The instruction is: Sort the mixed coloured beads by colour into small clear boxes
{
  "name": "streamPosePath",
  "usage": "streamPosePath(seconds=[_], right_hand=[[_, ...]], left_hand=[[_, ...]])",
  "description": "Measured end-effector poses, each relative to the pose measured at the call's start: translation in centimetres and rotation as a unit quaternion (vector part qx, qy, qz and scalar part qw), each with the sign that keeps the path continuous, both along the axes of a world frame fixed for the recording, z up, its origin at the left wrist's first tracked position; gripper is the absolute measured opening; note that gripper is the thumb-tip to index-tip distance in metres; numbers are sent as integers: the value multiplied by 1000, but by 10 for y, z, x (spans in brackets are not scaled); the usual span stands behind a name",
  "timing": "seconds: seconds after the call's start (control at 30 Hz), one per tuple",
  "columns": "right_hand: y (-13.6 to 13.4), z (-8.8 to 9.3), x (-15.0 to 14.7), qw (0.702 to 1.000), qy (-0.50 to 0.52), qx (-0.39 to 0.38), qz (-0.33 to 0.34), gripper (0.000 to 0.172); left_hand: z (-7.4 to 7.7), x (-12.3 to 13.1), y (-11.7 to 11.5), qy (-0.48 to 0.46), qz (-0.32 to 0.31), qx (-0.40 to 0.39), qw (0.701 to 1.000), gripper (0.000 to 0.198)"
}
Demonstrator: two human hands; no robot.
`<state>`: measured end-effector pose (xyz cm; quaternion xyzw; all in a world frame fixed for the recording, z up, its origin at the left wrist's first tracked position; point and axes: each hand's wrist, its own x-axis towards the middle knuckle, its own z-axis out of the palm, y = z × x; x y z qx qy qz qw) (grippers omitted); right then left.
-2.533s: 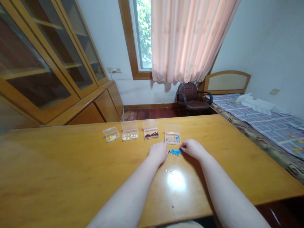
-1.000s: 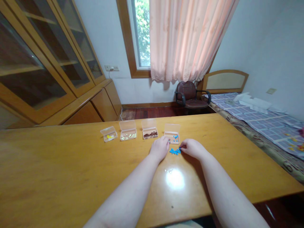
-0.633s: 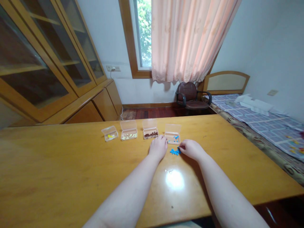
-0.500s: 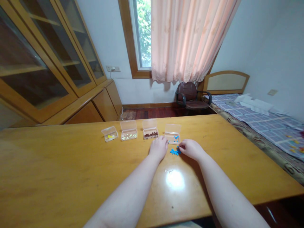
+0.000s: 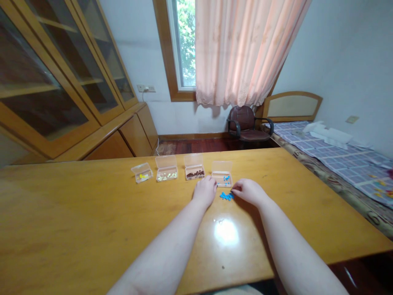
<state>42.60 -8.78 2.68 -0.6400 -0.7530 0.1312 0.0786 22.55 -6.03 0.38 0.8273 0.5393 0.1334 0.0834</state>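
A small clear box with its lid up holds several blue pieces. In front of it a pile of blue pieces lies on the wooden table. My left hand rests at the box's left front corner, its fingers curled together; what they hold, if anything, is too small to name. At the right edge of the pile is my right hand, thumb and index finger pinched, and whatever sits between the fingertips cannot be made out.
Left of the blue box stand open clear boxes with brown pieces, pale pieces and yellow pieces. Beyond the table are a chair, a bed and a glass-door cabinet.
The clear box with blue pieces has shifted slightly to the left. My right hand has moved very little, and my left hand has stayed in place.
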Motion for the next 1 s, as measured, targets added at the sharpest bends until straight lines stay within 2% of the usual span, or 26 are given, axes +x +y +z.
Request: streamPosePath(seconds=[0.23,0.4,0.47,0.57,0.67,0.8,0.87,1.0], right_hand=[[-3,0,-12,995,-103,12,5,22],[-4,-1,-16,993,-110,27,9,22],[-4,0,-15,995,-100,22,8,21],[-4,1,-13,998,-55,19,14,20],[-3,-2,-12,998,16,64,14,22],[1,-9,-14,990,76,116,-33,26],[1,-10,-14,990,85,109,-37,27],[-3,-5,-10,996,78,31,21,23]], left_hand=[[0,2,-3,-29,-7,20,999,19],[7,0,-8,-52,-96,34,993,21],[9,-2,-9,-36,-126,21,991,18],[11,-5,-10,-7,-138,-2,990,15],[13,-6,-11,12,-135,-21,990,15],[16,-6,-13,22,-132,-38,990,16],[17,-5,-14,25,-131,-39,990,15],[14,-5,-12,28,-123,-33,991,15]])
